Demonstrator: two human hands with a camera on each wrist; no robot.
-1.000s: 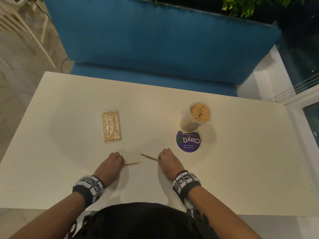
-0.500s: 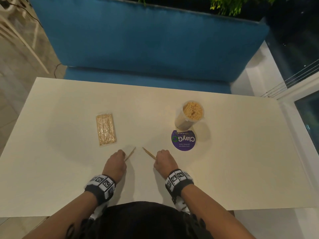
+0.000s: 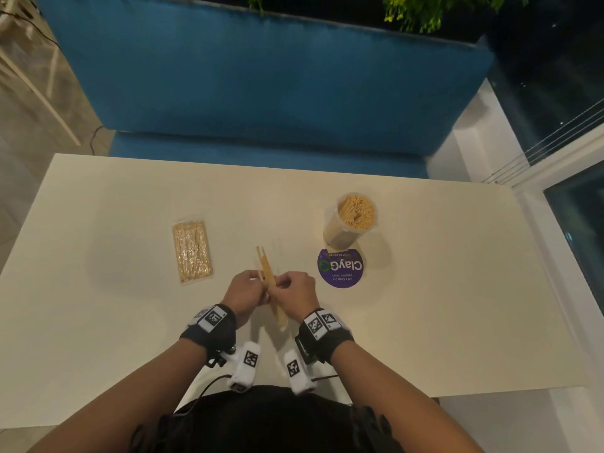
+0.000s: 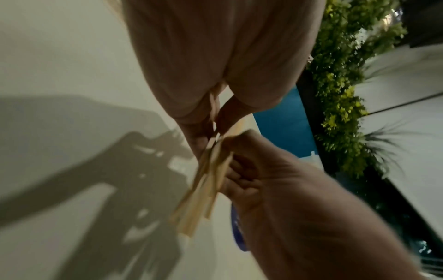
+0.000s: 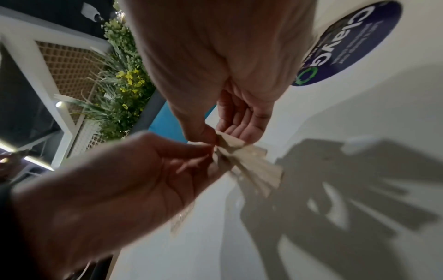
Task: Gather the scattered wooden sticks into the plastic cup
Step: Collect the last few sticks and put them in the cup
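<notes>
A small bundle of wooden sticks (image 3: pixel 267 273) is held just above the white table (image 3: pixel 441 305), near its front middle. My left hand (image 3: pixel 256 282) pinches the bundle from the left and my right hand (image 3: pixel 285 283) pinches it from the right, knuckles almost touching. In the left wrist view the sticks (image 4: pixel 206 189) fan out below my left hand (image 4: pixel 212 123) beside the curled right hand (image 4: pixel 239 170). The right wrist view shows the same sticks (image 5: pixel 251 166) between my right hand (image 5: pixel 219 136) and left hand (image 5: pixel 203 153). The clear plastic cup (image 3: pixel 351 223), packed with upright sticks, stands back right.
A sealed clear packet of sticks (image 3: pixel 192 251) lies flat to the left of my hands. A round purple sticker (image 3: pixel 340 268) marks the table just in front of the cup. A blue bench (image 3: pixel 261 76) runs behind the table; a glass railing is at right.
My hands were apart, each holding sticks on the table. They have come together at the middle and the sticks are now joined into one bundle, pointing away from me.
</notes>
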